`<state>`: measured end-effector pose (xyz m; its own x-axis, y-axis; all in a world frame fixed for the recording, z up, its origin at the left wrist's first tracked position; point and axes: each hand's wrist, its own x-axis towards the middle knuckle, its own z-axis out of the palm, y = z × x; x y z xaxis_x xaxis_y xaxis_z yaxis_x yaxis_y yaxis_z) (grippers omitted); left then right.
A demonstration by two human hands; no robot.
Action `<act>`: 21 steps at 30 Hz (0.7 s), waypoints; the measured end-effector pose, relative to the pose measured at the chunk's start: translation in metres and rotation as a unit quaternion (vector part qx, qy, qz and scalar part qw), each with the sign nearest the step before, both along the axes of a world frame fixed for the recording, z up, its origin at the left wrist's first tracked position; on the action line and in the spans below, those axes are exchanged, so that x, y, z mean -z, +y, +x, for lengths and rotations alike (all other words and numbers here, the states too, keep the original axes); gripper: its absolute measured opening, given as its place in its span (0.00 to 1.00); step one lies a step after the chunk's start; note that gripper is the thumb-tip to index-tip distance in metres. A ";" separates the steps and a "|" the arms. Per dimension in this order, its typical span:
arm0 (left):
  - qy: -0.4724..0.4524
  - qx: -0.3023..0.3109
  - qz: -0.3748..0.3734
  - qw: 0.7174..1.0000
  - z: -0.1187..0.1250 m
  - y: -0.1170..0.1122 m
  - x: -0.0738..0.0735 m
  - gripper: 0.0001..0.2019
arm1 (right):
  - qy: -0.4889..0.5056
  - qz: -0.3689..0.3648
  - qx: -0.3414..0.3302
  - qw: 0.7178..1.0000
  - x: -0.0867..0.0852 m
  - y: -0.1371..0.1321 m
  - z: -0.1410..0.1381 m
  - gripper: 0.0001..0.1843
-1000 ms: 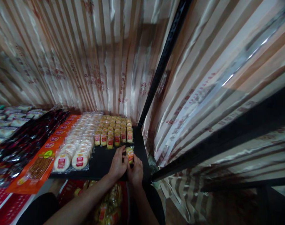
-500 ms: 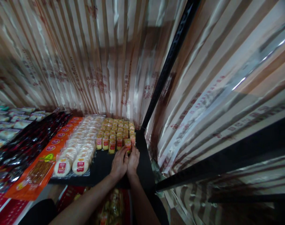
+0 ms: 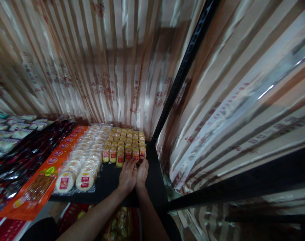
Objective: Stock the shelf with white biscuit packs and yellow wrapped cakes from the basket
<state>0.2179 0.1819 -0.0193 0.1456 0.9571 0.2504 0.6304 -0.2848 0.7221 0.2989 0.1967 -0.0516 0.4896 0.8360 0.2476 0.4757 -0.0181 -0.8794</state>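
Note:
Small yellow wrapped snacks point(image 3: 120, 157) with red labels stand in tight rows at the shelf's right end. My left hand point(image 3: 128, 174) is at the front row, its curled fingertips at the lower edge of one wrapped snack point(image 3: 135, 154). Right beside it, my right hand point(image 3: 141, 172) has bent fingers against the bottom of that front row, near the rightmost packet point(image 3: 142, 151). Both hands lie side by side, wrists nearly touching, and seem closed about the packet from either side. The fingertips are partly hidden.
Left of the snacks lie two rows of round white packaged cakes point(image 3: 85, 181), an orange bag of sticks point(image 3: 39, 189), dark shiny packets point(image 3: 24, 150) and white packets point(image 3: 22, 134). The black shelf point(image 3: 109, 182) meets a black post point(image 3: 184, 67); striped plastic sheeting point(image 3: 112, 67) hangs behind.
The wrapped snack between my fingers has moved back and up against the front row, in line with its neighbours. My hands stay close together, and the view has shifted slightly.

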 end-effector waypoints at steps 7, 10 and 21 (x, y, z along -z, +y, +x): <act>-0.006 0.006 0.015 1.000 0.001 -0.002 0.004 0.20 | -0.024 0.019 -0.027 0.999 0.004 -0.002 0.002 0.15; -0.003 0.014 0.019 1.000 0.000 -0.003 0.003 0.20 | -0.073 0.024 -0.008 0.997 0.002 -0.004 0.001 0.16; -0.002 0.025 0.011 1.000 0.002 -0.006 -0.003 0.20 | -0.068 0.061 0.028 0.995 0.008 0.001 0.007 0.24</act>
